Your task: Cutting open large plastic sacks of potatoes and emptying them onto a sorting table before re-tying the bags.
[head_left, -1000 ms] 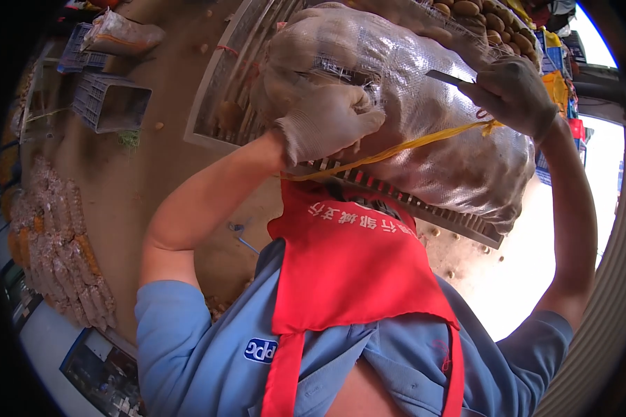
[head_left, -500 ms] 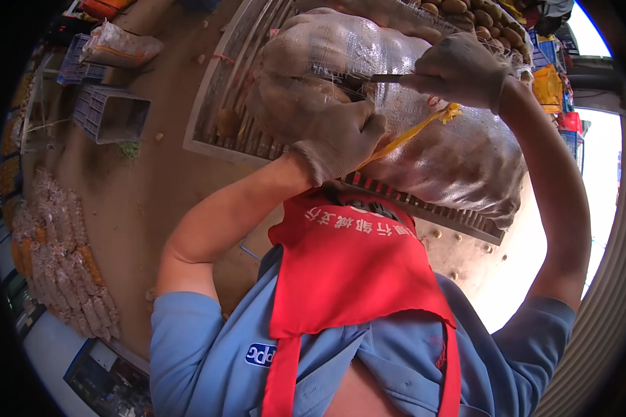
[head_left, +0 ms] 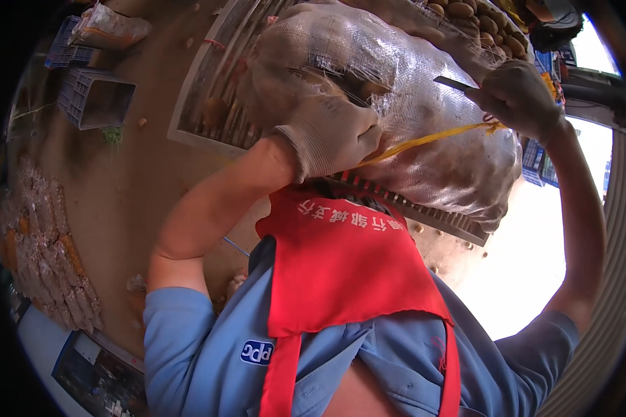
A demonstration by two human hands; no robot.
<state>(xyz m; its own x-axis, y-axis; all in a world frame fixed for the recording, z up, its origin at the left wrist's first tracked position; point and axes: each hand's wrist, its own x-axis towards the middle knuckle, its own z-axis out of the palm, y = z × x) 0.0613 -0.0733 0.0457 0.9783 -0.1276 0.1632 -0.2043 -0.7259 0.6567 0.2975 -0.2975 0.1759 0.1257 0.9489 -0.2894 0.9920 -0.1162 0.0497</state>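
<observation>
A large translucent woven sack [head_left: 438, 149] lies across a slatted grate, with a torn slit [head_left: 348, 83] through which brown potatoes [head_left: 372, 89] show. My left hand [head_left: 334, 132], in a grey knitted glove, is closed in a fist on the sack's plastic beside this slit. In my gloved right hand [head_left: 525, 101] is a knife, its dark blade [head_left: 452, 83] pointing left above the sack. A yellow strip [head_left: 424, 144] stretches from near my left fist to a knotted end just below my right hand. How it is fixed near the left fist is hidden.
Loose potatoes [head_left: 490, 28] are heaped beyond the sack. The metal-framed grate [head_left: 222, 83] lies underneath. On the left stand a plastic crate [head_left: 94, 97] and a filled bag [head_left: 111, 28], with stacked packed bags [head_left: 52, 250] nearer. Small potatoes lie on the floor by the grate.
My right hand has drawn the knife to the right, away from the slit. The gap in the sack looks wider, showing more potatoes. My left hand stays closed on the sack.
</observation>
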